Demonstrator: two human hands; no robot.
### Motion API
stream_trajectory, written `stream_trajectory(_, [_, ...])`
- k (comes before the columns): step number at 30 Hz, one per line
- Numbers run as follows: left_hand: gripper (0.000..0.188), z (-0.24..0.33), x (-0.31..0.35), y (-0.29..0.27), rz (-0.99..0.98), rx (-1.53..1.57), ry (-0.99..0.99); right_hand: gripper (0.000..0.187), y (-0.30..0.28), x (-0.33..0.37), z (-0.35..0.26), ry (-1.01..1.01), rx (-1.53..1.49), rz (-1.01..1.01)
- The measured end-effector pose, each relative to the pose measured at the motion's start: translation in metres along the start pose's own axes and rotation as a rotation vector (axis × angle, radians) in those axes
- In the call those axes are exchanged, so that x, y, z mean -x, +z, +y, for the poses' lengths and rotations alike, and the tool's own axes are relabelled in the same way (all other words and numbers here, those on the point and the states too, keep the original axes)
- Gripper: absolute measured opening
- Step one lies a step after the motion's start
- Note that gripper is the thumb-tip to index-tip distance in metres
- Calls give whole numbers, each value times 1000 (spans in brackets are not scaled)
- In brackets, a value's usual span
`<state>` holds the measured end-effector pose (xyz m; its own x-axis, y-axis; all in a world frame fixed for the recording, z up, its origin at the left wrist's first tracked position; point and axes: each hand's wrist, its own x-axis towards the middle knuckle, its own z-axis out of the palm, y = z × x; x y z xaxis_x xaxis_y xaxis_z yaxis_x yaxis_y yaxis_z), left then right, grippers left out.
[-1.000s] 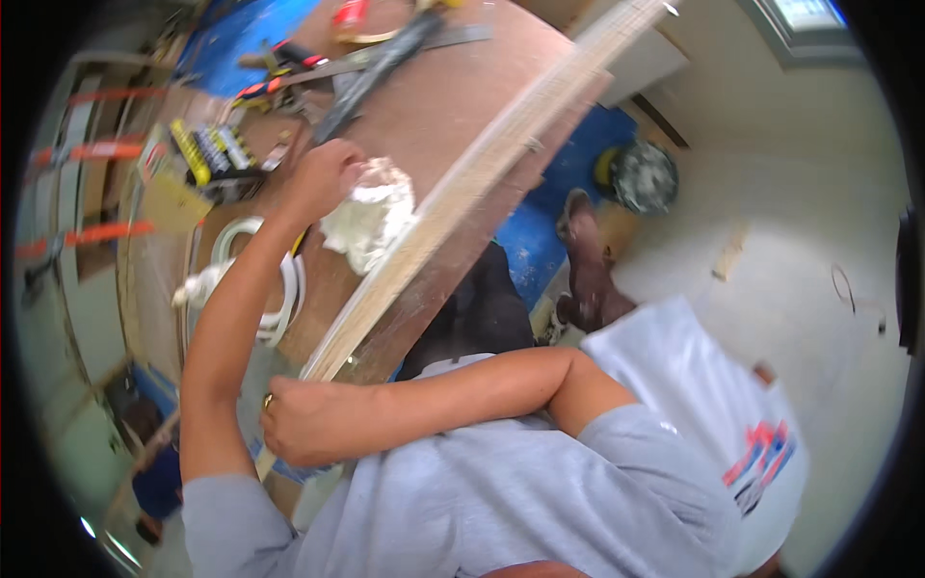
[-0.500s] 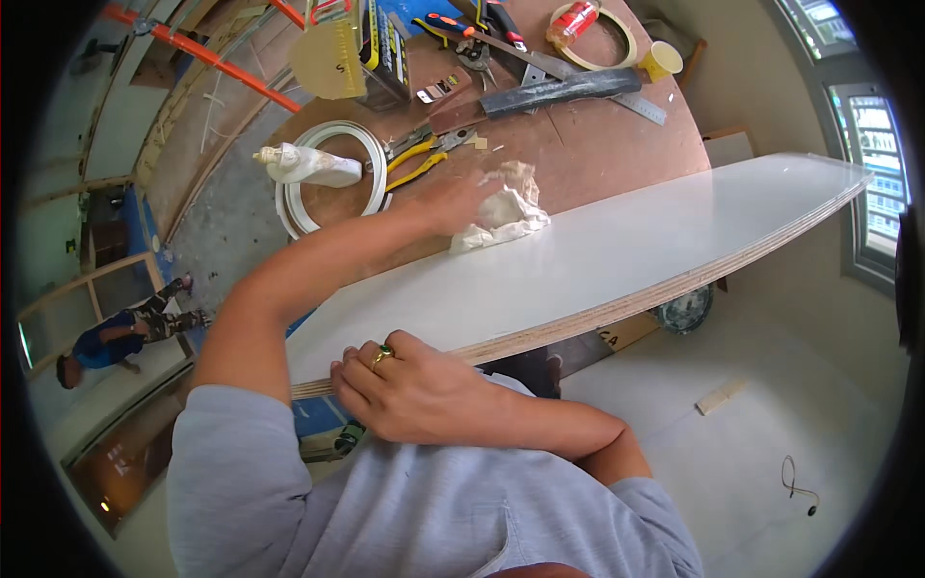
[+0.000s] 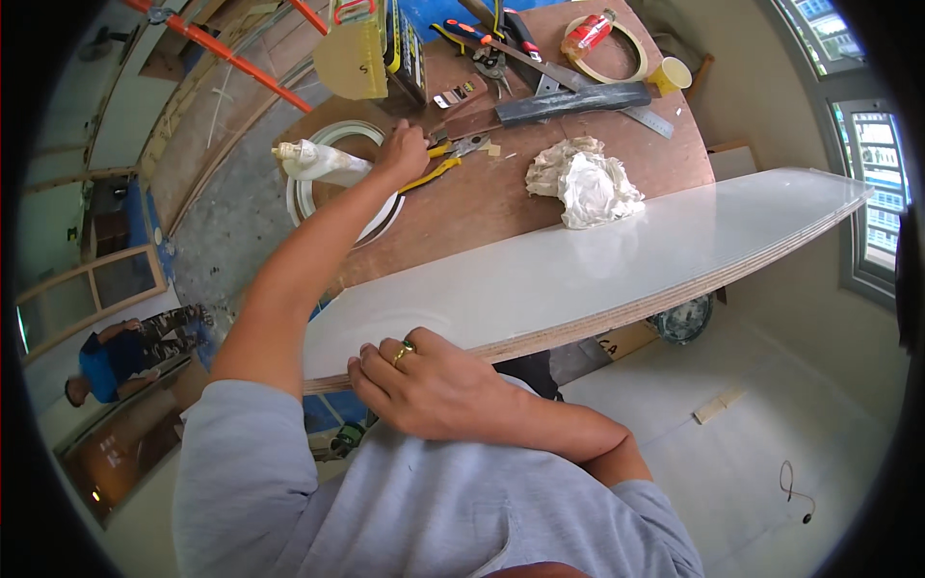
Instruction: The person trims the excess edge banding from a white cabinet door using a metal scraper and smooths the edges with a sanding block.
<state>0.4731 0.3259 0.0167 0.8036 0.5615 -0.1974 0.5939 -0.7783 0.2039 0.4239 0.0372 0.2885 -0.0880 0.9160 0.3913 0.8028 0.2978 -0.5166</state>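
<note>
On the bench, head view: you lean over a round brown worktable [image 3: 597,183] with a long white-faced plywood board [image 3: 617,270] lying across its near side.
Left hand: your left hand [image 3: 403,154] reaches far across the board to the table top, fingers curled together around the yellow handles of the pliers [image 3: 445,162]; the grip looks closed on them, though the fingertips are hidden under the hand.
Pliers: they lie on the table just beyond the board, jaws pointing right towards a small scrap of tape.
Right hand: your right hand [image 3: 434,385] rests on the near edge of the board at its left end, fingers bent over the layered edge and pressing it, a ring on one finger.
Board: it runs from your chest out to the right, its far end overhanging the table near the window.
Rag: a crumpled white rag [image 3: 583,183] sits on the table touching the board's far edge, well right of your left hand.
Left of the hand: a sealant tube [image 3: 313,162] lies over a white ring [image 3: 313,197], just beside your wrist.
Far side: a black flat bar [image 3: 573,102], snips, a tape roll [image 3: 605,48] and a yellow cup [image 3: 672,73] lie spread along the table's back.
</note>
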Motion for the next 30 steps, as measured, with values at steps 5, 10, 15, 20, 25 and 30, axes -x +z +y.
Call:
stream_trajectory(5, [31,-5,-20,10,-58,9,26,28,3,10,-7,0,67,53])
stream_trajectory(10, [27,-3,-46,-18,-291,-90,81,28,0,15,-12,1,59,48])
stream_trajectory(15, [19,12,-30,-25,-45,-59,80,34,-2,17,-14,8,59,-19])
stream_trajectory(20, [16,16,-2,-19,145,-100,217,34,-2,15,-13,8,33,-58])
stream_trajectory(25, [16,27,17,-29,370,141,236,35,-3,12,-14,-1,29,-72])
stream_trajectory(30, [14,53,22,-74,105,74,148,35,-3,13,-14,-3,67,-60])
